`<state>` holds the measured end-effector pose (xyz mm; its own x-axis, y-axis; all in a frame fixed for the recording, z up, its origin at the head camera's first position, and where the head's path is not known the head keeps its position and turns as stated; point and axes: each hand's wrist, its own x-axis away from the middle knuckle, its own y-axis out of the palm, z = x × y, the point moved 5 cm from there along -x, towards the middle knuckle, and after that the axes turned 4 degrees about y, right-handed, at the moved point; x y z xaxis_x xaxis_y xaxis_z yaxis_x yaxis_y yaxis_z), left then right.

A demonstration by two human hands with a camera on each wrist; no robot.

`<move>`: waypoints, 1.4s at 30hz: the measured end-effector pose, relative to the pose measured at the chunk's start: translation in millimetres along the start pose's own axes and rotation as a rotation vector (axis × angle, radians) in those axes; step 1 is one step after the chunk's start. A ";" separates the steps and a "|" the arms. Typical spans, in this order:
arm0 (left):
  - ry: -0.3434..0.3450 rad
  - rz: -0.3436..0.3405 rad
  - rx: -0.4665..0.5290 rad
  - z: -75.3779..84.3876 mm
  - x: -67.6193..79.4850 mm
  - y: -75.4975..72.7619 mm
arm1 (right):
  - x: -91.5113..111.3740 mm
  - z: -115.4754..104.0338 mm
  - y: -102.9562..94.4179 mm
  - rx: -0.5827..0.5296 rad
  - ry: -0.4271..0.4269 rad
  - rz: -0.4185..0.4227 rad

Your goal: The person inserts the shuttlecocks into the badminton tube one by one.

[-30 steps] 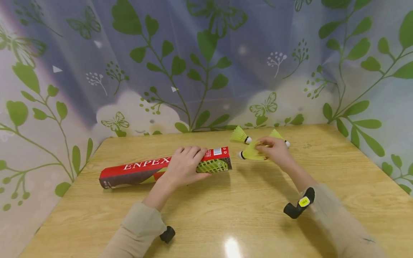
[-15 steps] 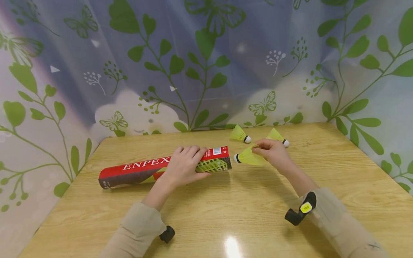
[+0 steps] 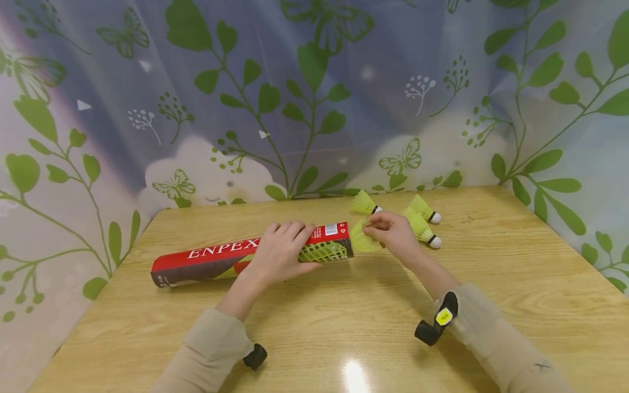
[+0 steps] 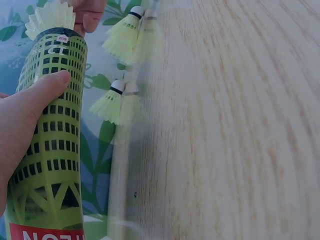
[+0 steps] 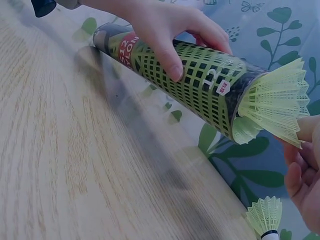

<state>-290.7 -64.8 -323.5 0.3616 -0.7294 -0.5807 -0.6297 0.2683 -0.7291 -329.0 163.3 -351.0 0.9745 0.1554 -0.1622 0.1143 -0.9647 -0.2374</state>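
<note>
My left hand (image 3: 280, 252) grips a red, grey and green shuttlecock tube (image 3: 216, 262) lying across the table, fingers over its top and thumb along the near side. With thumb and fingertips, my right hand (image 3: 399, 238) pinches the skirt of a yellow shuttlecock (image 3: 362, 238) at the tube's right end. In the right wrist view the pinched shuttlecock (image 5: 280, 100) has its cork hidden inside the tube mouth, and its feathered-shaped skirt sticks out. Another skirt edge (image 5: 246, 132) shows just inside the mouth, below it.
Beyond my right hand lie three loose yellow shuttlecocks: one at the back (image 3: 365, 202), one to the right (image 3: 423, 208) and one nearer (image 3: 421, 228). The wooden table (image 3: 314, 333) ends at a leaf-printed curtain (image 3: 324, 109).
My right hand has moved left with the shuttlecock, whose cork has gone into the tube mouth. A loose shuttlecock formerly covered by that hand now shows. My left hand stays put on the tube.
</note>
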 end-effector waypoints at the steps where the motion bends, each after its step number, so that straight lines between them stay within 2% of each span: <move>1: 0.000 -0.002 -0.002 -0.1 0.0 0.4 | 0.0 -0.2 0.8 -0.001 -0.001 -0.002; 8: 0.006 -0.003 -0.014 0.5 0.0 -0.3 | 2.2 -2.8 1.1 0.123 0.003 -0.037; 12: 0.020 0.019 -0.029 1.2 0.4 0.3 | 2.3 -0.6 1.2 0.145 0.023 -0.057; 16: 0.022 0.028 -0.032 1.1 0.8 0.1 | 1.4 1.2 3.7 0.106 0.012 -0.090; 22: 0.015 0.018 -0.026 0.6 1.0 -0.7 | 0.3 1.8 6.0 0.017 0.032 -0.082; 35: 0.021 0.018 -0.019 0.1 2.2 -2.3 | -4.8 5.0 9.7 0.005 0.057 -0.063; 42: 0.037 0.026 -0.022 1.8 1.1 -3.2 | -4.3 4.5 14.4 0.007 0.054 -0.092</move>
<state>-287.0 -65.3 -322.5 0.3189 -0.7455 -0.5853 -0.6541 0.2738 -0.7051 -332.5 149.7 -358.0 0.9688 0.2315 -0.0880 0.2027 -0.9454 -0.2554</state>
